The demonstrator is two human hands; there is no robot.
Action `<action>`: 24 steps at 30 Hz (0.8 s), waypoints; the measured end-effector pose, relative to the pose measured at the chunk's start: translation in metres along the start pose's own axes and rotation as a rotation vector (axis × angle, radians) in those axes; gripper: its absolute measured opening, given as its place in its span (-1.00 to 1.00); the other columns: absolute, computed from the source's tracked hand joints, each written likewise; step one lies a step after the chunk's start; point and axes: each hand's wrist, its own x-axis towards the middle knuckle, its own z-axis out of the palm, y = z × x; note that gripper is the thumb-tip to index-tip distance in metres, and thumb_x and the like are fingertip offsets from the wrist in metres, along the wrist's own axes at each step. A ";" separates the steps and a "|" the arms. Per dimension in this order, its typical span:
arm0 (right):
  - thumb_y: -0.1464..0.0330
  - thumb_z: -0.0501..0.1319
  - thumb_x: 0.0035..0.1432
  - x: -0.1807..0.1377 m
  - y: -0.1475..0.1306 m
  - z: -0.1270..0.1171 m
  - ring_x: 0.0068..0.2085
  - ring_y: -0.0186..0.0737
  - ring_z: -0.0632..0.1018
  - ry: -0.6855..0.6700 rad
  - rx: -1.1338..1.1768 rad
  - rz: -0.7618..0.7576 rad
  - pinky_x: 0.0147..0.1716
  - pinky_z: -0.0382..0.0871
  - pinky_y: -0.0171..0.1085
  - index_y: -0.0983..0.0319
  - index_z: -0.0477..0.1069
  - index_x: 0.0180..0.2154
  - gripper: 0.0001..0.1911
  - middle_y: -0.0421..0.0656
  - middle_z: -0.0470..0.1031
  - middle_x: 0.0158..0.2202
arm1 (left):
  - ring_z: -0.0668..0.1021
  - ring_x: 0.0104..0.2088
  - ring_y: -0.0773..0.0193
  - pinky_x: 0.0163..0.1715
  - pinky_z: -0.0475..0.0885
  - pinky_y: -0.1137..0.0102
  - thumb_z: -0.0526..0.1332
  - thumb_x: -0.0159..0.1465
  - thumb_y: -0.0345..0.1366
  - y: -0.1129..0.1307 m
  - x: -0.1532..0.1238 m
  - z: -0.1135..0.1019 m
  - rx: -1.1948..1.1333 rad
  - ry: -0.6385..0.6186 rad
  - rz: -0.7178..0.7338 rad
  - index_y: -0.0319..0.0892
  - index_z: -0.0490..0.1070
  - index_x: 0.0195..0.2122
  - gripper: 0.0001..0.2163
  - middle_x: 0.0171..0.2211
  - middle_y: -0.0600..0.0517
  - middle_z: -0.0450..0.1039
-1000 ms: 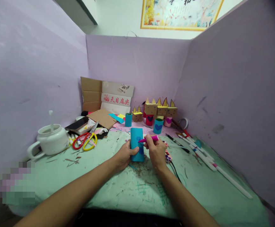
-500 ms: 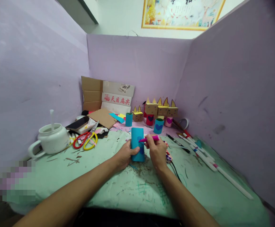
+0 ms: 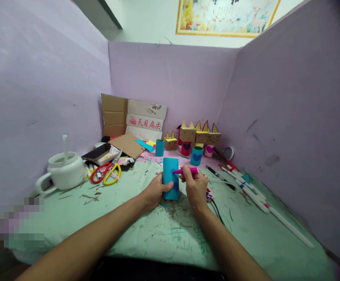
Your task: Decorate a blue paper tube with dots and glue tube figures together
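A blue paper tube [image 3: 170, 166] stands upright in the middle, with darker blue marks on its front. My left hand [image 3: 155, 191] is closed around its lower left side, thumb across the front. Between the fingers of my right hand [image 3: 195, 185] is a magenta marker [image 3: 189, 170], its tip at the tube's front among the dark marks. Whether the tip touches the paper I cannot tell for sure. Behind stand a shorter blue tube with a heart [image 3: 196, 157] and a plain blue tube [image 3: 159, 148].
Left are a white mug [image 3: 67, 177], scissors [image 3: 111, 169], a phone [image 3: 96, 151] and cardboard [image 3: 129, 145]. Cardboard cat-eared heads [image 3: 187, 134] on coloured tubes stand at the back. Several white markers [image 3: 254, 198] lie on the right. Purple walls [image 3: 170, 78] enclose the table.
The marker tip has shifted very slightly at the tube's front. Both hands keep their hold; the whole view has moved a little.
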 end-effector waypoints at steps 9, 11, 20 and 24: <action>0.10 0.19 0.16 -0.001 -0.001 -0.001 -0.50 -0.24 0.45 0.005 -0.010 -0.021 -0.44 0.31 -0.26 0.25 0.49 -0.49 -0.63 -0.22 0.46 -0.60 | 0.55 -0.28 0.11 -0.22 0.46 0.19 0.54 -0.15 -0.15 0.001 -0.002 0.001 -0.001 0.005 -0.006 -0.20 0.33 0.01 -0.30 -0.20 -0.09 0.49; 0.10 0.20 0.15 -0.001 -0.001 -0.001 -0.50 -0.23 0.46 -0.003 -0.016 -0.032 -0.42 0.31 -0.26 0.25 0.49 -0.48 -0.64 -0.22 0.46 -0.59 | 0.55 -0.28 0.12 -0.23 0.47 0.21 0.55 -0.16 -0.15 0.001 -0.002 0.001 -0.003 0.001 -0.001 -0.21 0.33 0.01 -0.29 -0.19 -0.10 0.50; 0.16 0.17 0.16 -0.001 -0.003 -0.002 -0.51 -0.24 0.43 -0.044 -0.049 -0.059 -0.42 0.29 -0.26 0.23 0.49 -0.54 -0.64 -0.22 0.44 -0.63 | 0.55 -0.23 0.07 -0.22 0.47 0.19 0.55 -0.17 -0.14 0.000 -0.001 0.000 0.003 0.003 0.006 -0.22 0.34 0.01 -0.28 -0.18 -0.11 0.49; 0.13 0.17 0.17 -0.001 -0.002 -0.002 -0.49 -0.23 0.44 -0.037 -0.039 -0.060 -0.42 0.30 -0.26 0.24 0.49 -0.50 -0.64 -0.22 0.44 -0.61 | 0.55 -0.25 0.08 -0.22 0.47 0.19 0.54 -0.16 -0.14 0.001 -0.002 0.002 0.005 0.002 -0.001 -0.22 0.33 0.01 -0.28 -0.20 -0.10 0.49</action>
